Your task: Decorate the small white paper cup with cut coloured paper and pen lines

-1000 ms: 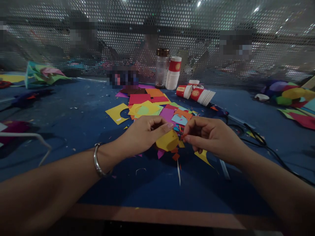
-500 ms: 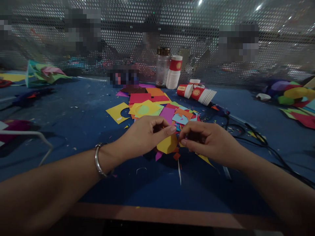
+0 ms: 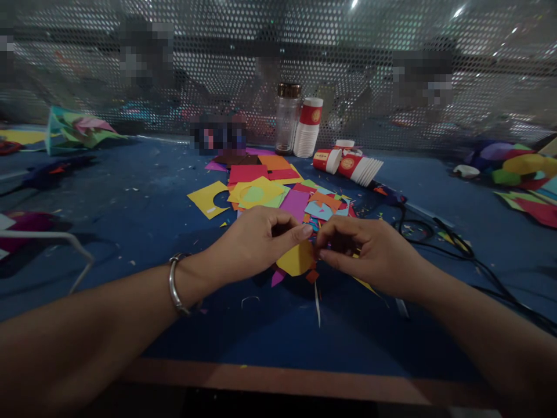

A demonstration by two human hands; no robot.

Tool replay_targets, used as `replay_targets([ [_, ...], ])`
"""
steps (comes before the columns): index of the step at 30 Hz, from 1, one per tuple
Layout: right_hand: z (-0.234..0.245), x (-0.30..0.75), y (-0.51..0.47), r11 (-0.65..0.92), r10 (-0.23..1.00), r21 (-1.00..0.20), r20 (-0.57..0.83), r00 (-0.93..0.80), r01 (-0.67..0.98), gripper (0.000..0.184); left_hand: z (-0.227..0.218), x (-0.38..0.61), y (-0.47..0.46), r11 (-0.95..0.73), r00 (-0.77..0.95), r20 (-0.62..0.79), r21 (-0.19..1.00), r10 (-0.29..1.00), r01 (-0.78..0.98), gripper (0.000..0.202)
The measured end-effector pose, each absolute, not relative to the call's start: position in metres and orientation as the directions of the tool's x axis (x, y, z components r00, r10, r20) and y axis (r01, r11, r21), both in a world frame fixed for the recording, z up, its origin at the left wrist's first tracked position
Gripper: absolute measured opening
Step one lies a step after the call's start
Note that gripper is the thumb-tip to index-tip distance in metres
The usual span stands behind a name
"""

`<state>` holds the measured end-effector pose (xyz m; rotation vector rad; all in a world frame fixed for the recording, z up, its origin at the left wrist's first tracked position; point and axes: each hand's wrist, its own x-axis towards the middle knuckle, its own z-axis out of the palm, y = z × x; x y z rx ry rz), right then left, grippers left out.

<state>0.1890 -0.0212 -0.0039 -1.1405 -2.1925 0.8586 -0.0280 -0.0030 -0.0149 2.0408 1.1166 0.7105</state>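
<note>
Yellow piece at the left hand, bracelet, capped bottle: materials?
Yellow piece: matte paper or thin card, flat with crisp cut edges. Bracelet: likely polished metal, silvery with bright highlights. Capped bottle: clear glass or plastic, see-through; can't tell which.

Head view, forward-down, seemingly close.

The left hand, a silver bangle on its wrist, holds a rounded piece of yellow paper under its thumb. The right hand curls just beside it — whether its fingertips grip anything is hard to tell. Beyond them, overlapping coloured paper sheets lie on the blue desk. Farther back, a clear bottle stands beside an upright stack of paper cups — more cups lie tipped over, near a glue gun.
</note>
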Motion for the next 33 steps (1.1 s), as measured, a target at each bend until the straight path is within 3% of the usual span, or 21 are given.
replay_targets([
  [12,-0.0019,0.1867,-0.0216,0.453,0.843,-0.709,0.144,-0.518,0.541,0.003,-0.0138,-0.0273,-0.0053,-0.452,0.477,0.177,0.697,0.861,0.557,0.035],
  [33,-0.0008,0.1853,-0.0232,0.482,0.837,-0.660,0.152,-0.526,0.576,0.004,-0.0122,-0.0254,-0.0086,-0.467,0.483,0.195,0.697,0.854,0.544,0.032],
])
